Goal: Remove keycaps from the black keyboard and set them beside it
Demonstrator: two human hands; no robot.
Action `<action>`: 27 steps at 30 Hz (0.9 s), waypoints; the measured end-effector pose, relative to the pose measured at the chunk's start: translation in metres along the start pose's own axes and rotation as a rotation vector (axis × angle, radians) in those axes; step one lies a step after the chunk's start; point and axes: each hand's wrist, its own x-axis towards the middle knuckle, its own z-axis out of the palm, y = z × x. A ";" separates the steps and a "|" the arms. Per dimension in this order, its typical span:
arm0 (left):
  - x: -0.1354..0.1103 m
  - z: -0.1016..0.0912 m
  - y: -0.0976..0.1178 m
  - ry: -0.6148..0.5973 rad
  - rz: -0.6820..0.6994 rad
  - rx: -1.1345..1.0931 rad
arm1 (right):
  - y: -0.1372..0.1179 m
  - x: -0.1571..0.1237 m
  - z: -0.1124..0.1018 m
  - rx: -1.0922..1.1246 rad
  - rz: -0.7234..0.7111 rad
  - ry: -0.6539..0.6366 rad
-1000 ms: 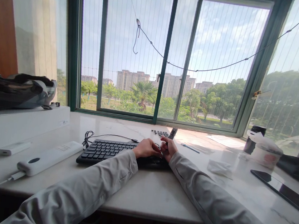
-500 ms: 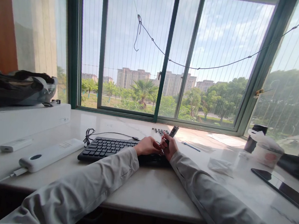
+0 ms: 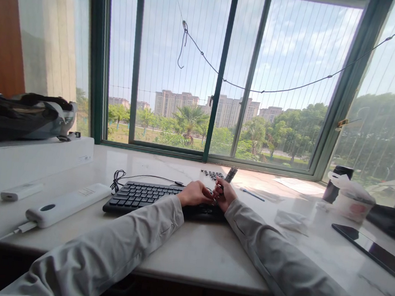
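A black keyboard [image 3: 142, 196] lies on the pale marbled tabletop. Over its right part my left hand [image 3: 195, 194] is closed in a pinch, its fingertips meeting those of the other hand; what they hold, if anything, is too small to make out. My right hand [image 3: 226, 195] is wrapped round a dark narrow stick-like tool [image 3: 231, 173], whose upper end points up and away from me. Just beyond the hands several small black keycaps [image 3: 211, 174] lie loose. Both hands hide much of the keyboard's right end.
A coiled black cable [image 3: 118, 178] rests behind the keyboard. White power bank [image 3: 62, 206] and white box [image 3: 32, 162] are on the left. To the right are a blue pen [image 3: 252, 194], a clear plastic bag [image 3: 292, 220], a phone [image 3: 373, 251] and a tub in a bag [image 3: 353, 204].
The tool in my right hand has tilted slightly and its top sits a little lower. My left hand stays in nearly the same place.
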 end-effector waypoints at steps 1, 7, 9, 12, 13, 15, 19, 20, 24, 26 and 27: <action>0.000 0.000 -0.001 -0.001 -0.004 -0.002 | 0.001 0.000 0.000 0.000 -0.007 -0.009; 0.002 0.001 -0.003 -0.002 0.014 0.018 | 0.003 0.001 0.001 0.002 -0.019 -0.031; 0.002 0.000 -0.002 -0.001 0.016 0.028 | 0.003 0.001 0.001 0.014 -0.016 -0.027; 0.001 -0.001 -0.001 -0.001 0.021 0.029 | 0.002 -0.001 0.001 0.014 -0.037 -0.029; 0.001 0.000 -0.001 -0.004 0.025 0.024 | 0.002 -0.001 0.001 0.009 -0.043 -0.028; 0.001 0.000 -0.001 -0.006 0.033 0.015 | 0.003 -0.001 0.002 -0.003 -0.050 -0.029; 0.002 0.002 -0.004 0.007 0.035 0.019 | 0.004 -0.001 0.002 -0.015 -0.056 -0.032; 0.002 0.002 -0.004 0.010 0.034 0.022 | 0.004 -0.001 0.002 -0.015 -0.058 -0.033; 0.002 0.002 -0.004 0.004 0.035 0.029 | 0.003 -0.003 0.003 -0.001 -0.077 -0.058; 0.002 0.001 -0.003 0.002 0.033 0.030 | 0.002 -0.004 0.004 0.005 -0.084 -0.057; 0.001 0.001 -0.003 0.001 0.033 0.030 | 0.002 -0.004 0.004 0.008 -0.082 -0.051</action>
